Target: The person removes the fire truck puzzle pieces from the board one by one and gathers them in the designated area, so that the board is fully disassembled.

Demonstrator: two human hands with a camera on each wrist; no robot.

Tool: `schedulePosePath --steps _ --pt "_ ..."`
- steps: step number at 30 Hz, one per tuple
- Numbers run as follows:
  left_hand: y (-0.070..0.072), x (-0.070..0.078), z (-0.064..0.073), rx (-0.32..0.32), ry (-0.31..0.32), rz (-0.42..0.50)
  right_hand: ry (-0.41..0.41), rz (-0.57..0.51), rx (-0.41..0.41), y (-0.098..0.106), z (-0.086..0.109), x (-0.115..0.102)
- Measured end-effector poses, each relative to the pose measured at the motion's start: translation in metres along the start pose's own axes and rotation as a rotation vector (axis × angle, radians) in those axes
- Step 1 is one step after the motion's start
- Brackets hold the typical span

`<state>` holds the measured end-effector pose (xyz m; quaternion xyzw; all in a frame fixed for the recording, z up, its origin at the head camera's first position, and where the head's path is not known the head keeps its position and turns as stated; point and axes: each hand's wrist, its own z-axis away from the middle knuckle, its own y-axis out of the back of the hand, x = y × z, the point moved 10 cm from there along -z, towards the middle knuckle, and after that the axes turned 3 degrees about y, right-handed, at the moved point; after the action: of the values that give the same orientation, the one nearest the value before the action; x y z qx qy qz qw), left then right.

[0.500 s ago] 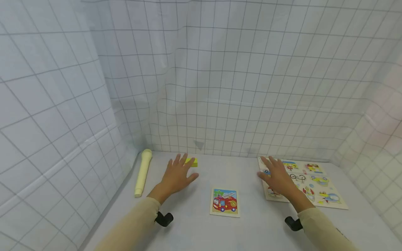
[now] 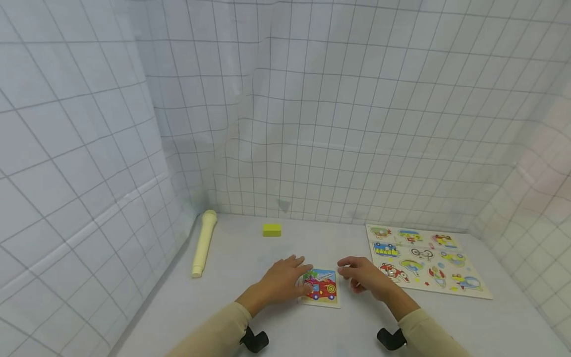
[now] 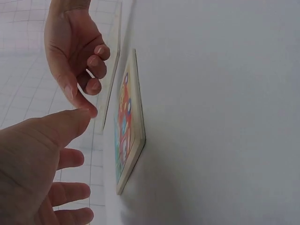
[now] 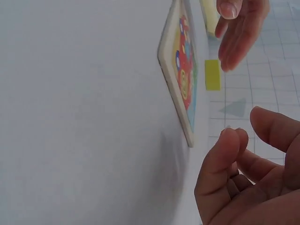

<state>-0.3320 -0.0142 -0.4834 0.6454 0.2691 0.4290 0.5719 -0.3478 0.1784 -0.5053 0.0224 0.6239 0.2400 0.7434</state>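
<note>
A small square picture puzzle of a red fire truck (image 2: 324,288) lies flat on the white table in front of the person. Over its left edge hovers the left hand (image 2: 280,280), fingers and thumb spread with nothing between them. The right hand (image 2: 369,278) is just beyond the puzzle's right edge, its fingers loosely bent and holding nothing. In the left wrist view the puzzle (image 3: 130,126) shows its pale wooden edge, apart from both hands. The right wrist view has the right hand's thumb and bent fingers (image 4: 218,159) above the table, close to the puzzle's corner.
A larger wooden puzzle board with vehicle pictures (image 2: 428,285) lies at the right. A yellow block (image 2: 272,230) sits near the back curtain. The cream toy microphone (image 2: 204,244) lies along the left side. Grid-patterned white curtains (image 2: 290,124) enclose the table.
Both hands have moved inward and toward the person, from near the yellow block and the larger board to either side of the fire truck puzzle. The right fingers are more bent now.
</note>
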Motion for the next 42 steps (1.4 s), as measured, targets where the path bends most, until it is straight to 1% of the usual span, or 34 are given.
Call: schedulePosePath --steps 2,5,9,13,19,24,32,36,42 --pt "-0.008 0.005 -0.004 -0.021 -0.008 -0.017 -0.009 -0.019 -0.018 -0.007 -0.002 0.005" --pt "-0.017 0.008 -0.007 -0.056 -0.013 -0.019 -0.014 -0.048 -0.044 -0.014 -0.004 0.01" --pt "-0.026 0.013 -0.009 -0.09 -0.028 0.007 -0.017 -0.081 -0.069 -0.019 -0.007 0.015" --pt "-0.031 0.017 -0.009 -0.103 -0.049 0.016 -0.013 -0.075 -0.06 -0.018 -0.008 0.017" --pt "-0.032 0.019 -0.01 -0.115 -0.042 -0.011 0.001 -0.063 -0.067 -0.018 -0.007 0.013" --pt "-0.032 0.02 -0.009 -0.121 -0.042 -0.035 -0.002 -0.061 -0.064 -0.018 -0.008 0.014" --pt "-0.034 0.024 -0.009 -0.111 -0.077 -0.094 -0.01 -0.052 -0.044 -0.017 -0.009 0.015" --pt "-0.035 0.024 -0.008 -0.111 -0.076 -0.123 -0.01 -0.055 -0.046 -0.017 -0.01 0.014" --pt "-0.033 0.025 -0.005 -0.106 -0.069 -0.15 -0.013 -0.071 -0.062 -0.017 -0.011 0.013"
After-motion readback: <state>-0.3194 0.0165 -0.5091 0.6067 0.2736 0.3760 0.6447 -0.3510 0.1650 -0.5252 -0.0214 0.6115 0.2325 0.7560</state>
